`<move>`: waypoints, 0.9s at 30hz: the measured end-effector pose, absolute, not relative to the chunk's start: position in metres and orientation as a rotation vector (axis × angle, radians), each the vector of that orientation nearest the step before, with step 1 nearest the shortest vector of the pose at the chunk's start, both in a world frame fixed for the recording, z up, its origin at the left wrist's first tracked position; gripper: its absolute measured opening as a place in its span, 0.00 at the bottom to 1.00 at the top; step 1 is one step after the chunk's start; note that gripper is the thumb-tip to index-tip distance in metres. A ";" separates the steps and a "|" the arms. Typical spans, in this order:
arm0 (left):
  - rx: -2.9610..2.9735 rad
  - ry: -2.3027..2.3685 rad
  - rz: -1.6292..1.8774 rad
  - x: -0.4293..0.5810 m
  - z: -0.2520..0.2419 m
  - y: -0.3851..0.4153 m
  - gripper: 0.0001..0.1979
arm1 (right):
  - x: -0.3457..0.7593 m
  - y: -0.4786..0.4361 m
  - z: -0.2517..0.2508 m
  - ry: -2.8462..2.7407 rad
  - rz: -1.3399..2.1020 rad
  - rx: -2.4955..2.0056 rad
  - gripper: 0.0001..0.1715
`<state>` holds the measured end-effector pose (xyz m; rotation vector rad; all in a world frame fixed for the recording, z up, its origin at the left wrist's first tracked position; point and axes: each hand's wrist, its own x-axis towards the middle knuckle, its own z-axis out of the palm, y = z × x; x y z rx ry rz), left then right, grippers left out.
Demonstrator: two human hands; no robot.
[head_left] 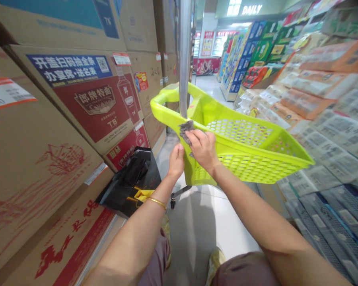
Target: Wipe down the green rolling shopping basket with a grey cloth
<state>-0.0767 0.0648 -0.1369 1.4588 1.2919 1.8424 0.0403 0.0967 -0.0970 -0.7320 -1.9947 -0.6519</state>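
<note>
In the head view a lime-green shopping cart basket [247, 165] with perforated sides is mounted on an upright metal pole [183, 59]. My right hand [204, 151] is closed on a crumpled grey cloth [185, 133] and presses it against the basket's near end, just below the pole. My left hand [176, 161] grips the basket's left edge, thumb up, its other fingers mostly hidden. A looped green handle [161, 111] sticks out to the left of the pole. Below the basket a small caster [173, 200] shows on the floor.
Stacked cardboard boxes [89, 107] line the left side. Against them stands a black bag [131, 178] with a yellow part. Shelves of packaged goods [325, 103] run along the right. A tiled aisle floor [209, 93] leads away beyond the basket.
</note>
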 end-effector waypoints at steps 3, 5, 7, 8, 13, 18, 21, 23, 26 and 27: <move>1.424 1.289 1.865 -0.077 -0.137 0.066 0.23 | 0.047 0.095 -0.128 -2.083 -0.671 -0.691 0.21; 1.386 1.297 1.866 -0.077 -0.137 0.067 0.23 | 0.052 0.092 -0.150 -2.133 -0.690 -0.663 0.19; 1.373 1.309 1.846 -0.076 -0.136 0.066 0.24 | 0.057 0.086 -0.168 -2.153 -0.713 -0.615 0.16; 1.374 1.312 1.837 -0.075 -0.136 0.065 0.24 | 0.059 0.083 -0.176 -2.172 -0.721 -0.588 0.15; 1.370 1.307 1.840 -0.074 -0.134 0.064 0.23 | 0.063 0.078 -0.181 -2.284 -0.726 -0.549 0.13; 1.355 1.297 1.857 -0.075 -0.137 0.069 0.23 | 0.055 0.090 -0.139 -2.189 -0.713 -0.682 0.15; 1.391 1.270 1.864 -0.075 -0.137 0.069 0.23 | 0.046 0.096 -0.108 -2.014 -0.688 -0.805 0.16; 1.417 1.275 1.842 -0.076 -0.136 0.067 0.24 | 0.041 0.097 -0.094 -1.960 -0.631 -0.859 0.17; 1.422 1.276 1.818 -0.079 -0.135 0.065 0.25 | 0.036 0.096 -0.090 -1.953 -0.596 -0.865 0.16; 1.425 1.270 1.815 -0.080 -0.136 0.065 0.25 | 0.036 0.096 -0.093 -1.960 -0.596 -0.858 0.16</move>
